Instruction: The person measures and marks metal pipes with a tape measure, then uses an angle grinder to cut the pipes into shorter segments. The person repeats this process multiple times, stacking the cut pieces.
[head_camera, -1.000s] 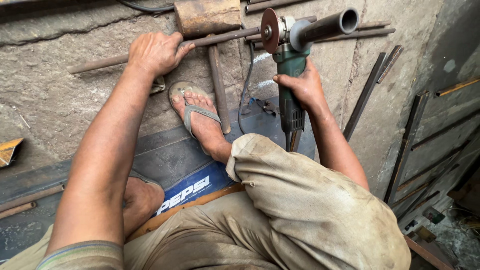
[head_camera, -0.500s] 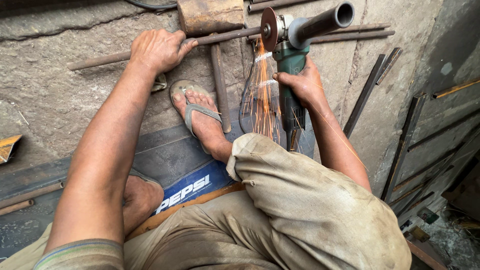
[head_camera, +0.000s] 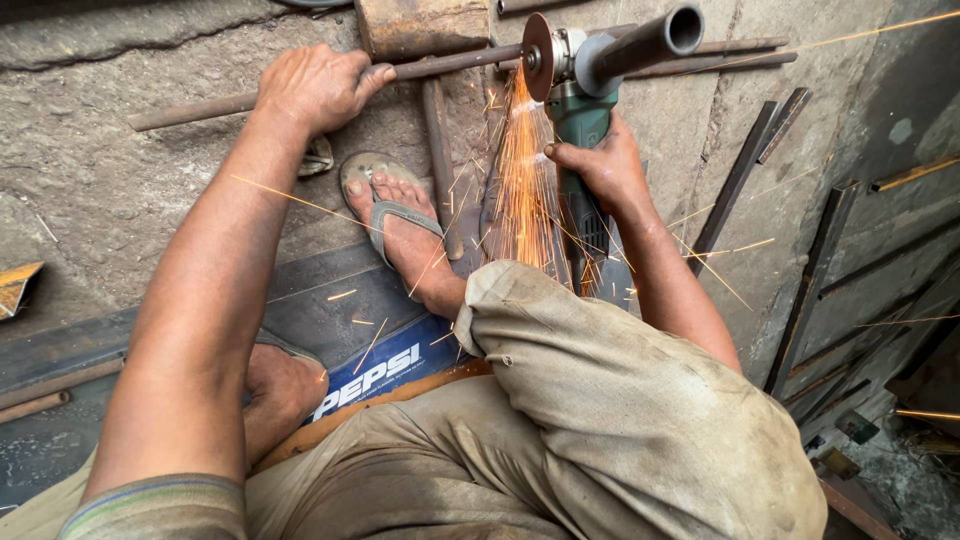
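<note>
Wooden block (head_camera: 425, 22): at the top edge of the concrete floor (head_camera: 120, 210).
Flat steel bars (head_camera: 745, 170): leaning at the floor's right edge.
Blue printed sheet (head_camera: 385, 365): flat on the floor, underfoot.
Grey flip-flop (head_camera: 385, 205): resting above the sheet's upper edge.
Yellow scrap (head_camera: 15, 285): at the left edge.

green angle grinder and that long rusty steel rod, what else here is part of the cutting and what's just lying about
In use:
- green angle grinder, gripped by right hand, disc throwing sparks
- long rusty steel rod, pinned by left hand
- wooden block beside the cut

Lying about:
- dark flat metal strips at right
- short steel bar beside the sandalled foot
</note>
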